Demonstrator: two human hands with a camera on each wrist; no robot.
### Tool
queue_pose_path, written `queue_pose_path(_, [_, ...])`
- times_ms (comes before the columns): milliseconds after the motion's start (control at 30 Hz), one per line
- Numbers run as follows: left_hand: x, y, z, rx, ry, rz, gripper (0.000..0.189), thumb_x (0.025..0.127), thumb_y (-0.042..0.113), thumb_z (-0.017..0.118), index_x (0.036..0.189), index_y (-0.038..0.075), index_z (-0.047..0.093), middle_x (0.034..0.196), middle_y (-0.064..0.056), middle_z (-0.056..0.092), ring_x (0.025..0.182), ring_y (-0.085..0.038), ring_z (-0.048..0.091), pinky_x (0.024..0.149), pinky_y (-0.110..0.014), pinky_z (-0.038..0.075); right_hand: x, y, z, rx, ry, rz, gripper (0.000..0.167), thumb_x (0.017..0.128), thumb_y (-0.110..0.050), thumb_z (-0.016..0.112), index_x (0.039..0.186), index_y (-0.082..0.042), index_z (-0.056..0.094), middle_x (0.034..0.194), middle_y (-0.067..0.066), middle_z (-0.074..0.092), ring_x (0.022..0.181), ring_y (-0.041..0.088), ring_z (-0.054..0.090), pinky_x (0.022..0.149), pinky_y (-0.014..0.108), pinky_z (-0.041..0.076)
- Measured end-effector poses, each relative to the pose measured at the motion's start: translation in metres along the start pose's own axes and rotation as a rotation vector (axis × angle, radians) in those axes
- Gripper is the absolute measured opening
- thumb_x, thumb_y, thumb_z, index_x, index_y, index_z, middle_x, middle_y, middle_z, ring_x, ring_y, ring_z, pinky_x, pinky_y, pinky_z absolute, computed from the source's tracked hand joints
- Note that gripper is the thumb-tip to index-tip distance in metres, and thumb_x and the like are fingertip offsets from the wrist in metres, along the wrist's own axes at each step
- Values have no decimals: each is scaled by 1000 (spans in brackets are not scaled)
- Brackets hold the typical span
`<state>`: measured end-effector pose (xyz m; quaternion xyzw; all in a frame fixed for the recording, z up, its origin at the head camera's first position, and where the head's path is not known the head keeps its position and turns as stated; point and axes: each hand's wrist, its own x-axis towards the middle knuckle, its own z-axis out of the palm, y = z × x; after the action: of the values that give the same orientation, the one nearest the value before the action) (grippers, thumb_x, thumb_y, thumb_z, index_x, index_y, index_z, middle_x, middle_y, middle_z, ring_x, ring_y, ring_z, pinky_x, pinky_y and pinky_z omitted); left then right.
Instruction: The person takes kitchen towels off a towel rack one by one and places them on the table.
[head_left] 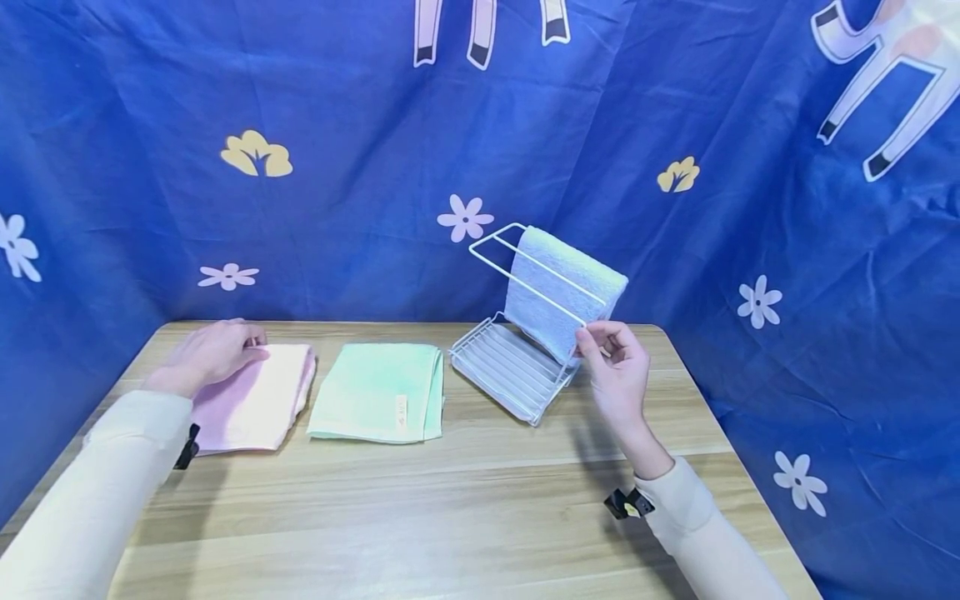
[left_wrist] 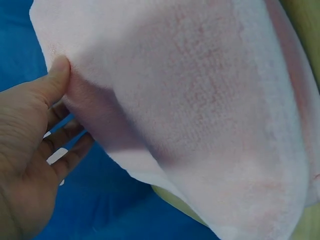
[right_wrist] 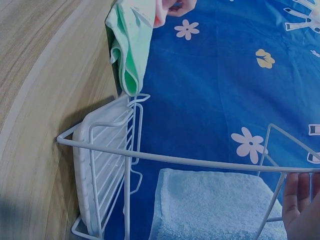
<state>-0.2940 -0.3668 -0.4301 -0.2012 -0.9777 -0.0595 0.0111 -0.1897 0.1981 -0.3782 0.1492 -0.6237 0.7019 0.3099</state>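
My left hand (head_left: 213, 357) pinches the far left edge of a folded pink towel (head_left: 262, 398). In the left wrist view the thumb lies on top of the pink towel (left_wrist: 200, 115), with the other fingers behind its edge. At the right, my right hand (head_left: 621, 379) holds the upper corner of a white wire rack (head_left: 525, 285); the right wrist view shows the fingers (right_wrist: 302, 192) at its bar. A folded light blue towel (head_left: 562, 271) hangs over an upper bar of the rack. Between pink towel and rack lies a folded mint green towel (head_left: 367, 387).
A pale slatted tray (head_left: 502, 367) sits in the rack's base. All stands on a wood-grain table (head_left: 420, 517). Blue printed cloth (head_left: 360, 167) hangs close behind the table and along its sides.
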Motion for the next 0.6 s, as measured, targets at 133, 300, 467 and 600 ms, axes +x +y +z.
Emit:
queue_pose_path(133, [-3,-3,2,-13,9,6,10,99,14,69,93,7,73,86,-7,72,78,-24,65,76,-49,54,0,0,1,0,-8,-1,17,94,12,68,102,23,58,82,-8,69,68,5,68,67,17,60])
queue_pose_path(300, [-5,-4,3,-35,22,4,9,97,10,69,100,3,75,98,-14,74,93,-35,70,88,-58,55,1,1,0,12,-12,7,11,94,13,67,97,3,68,82,-7,69,69,5,68,68,17,60])
queue_pose_path(467, [-5,6,-3,-50,29,-9,16,99,15,68,108,2,74,102,-18,73,94,-36,69,89,-59,54,1,1,-1,19,-13,11,14,94,13,67,98,0,70,82,-7,69,69,6,68,67,18,60])
queue_pose_path(600, [-1,23,-11,-76,29,-6,14,100,16,68,104,4,74,95,-10,74,87,-30,69,85,-57,56,1,2,-3,18,-17,13,6,94,11,69,100,11,66,82,-7,70,69,6,68,67,18,60])
